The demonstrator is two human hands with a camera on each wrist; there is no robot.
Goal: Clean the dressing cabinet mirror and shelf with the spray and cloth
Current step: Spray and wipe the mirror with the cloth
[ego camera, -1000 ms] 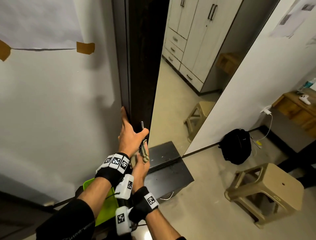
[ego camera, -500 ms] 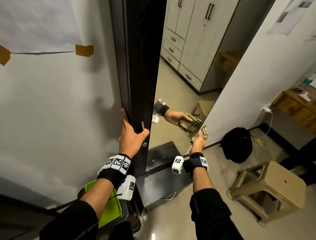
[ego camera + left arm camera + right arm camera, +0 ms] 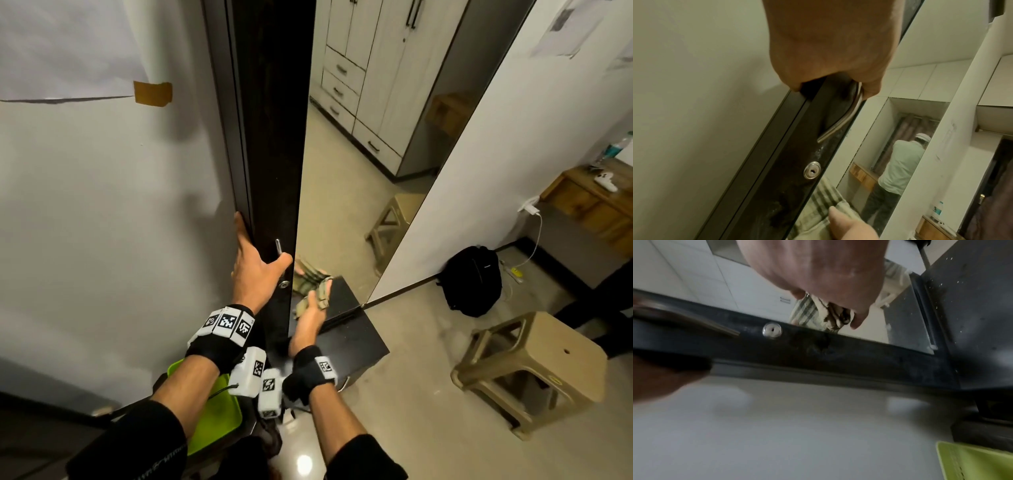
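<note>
Dark-brown laminate door edge (image 3: 274, 164) of the dressing cabinet, seen edge-on, standing against the white wall at left.

Left hand (image 3: 255, 270): fingers wrapped behind the door's back edge, thumb hooked by the steel pull handle (image 3: 840, 120); it grips the door edge. Keyhole lock (image 3: 812, 170) sits just below the handle.

Right hand (image 3: 310, 317): fingers curled round a bunched striped cloth (image 3: 320, 291), pressed to the lower left strip of the mirror (image 3: 359, 154), just beside the frame. Black shelf (image 3: 356, 337) directly below the cloth. No spray bottle in view.

Further right: black backpack (image 3: 474, 282) against the wall, beige plastic stool (image 3: 534, 370) on the floor.

Risks, as judged:
- Wiping pressure near the free edge could swing the door; if the left-hand grip slackens, the door may pinch those fingers against the wall.
- The cloth could snag on the handle or lock when worked along the frame.
- White specks on the shelf, seen from the right wrist; wiping the mirror downward could push more residue onto it, so the shelf is best done last.
- A bunched cloth gives narrow contact, so streaks are likely.
</note>
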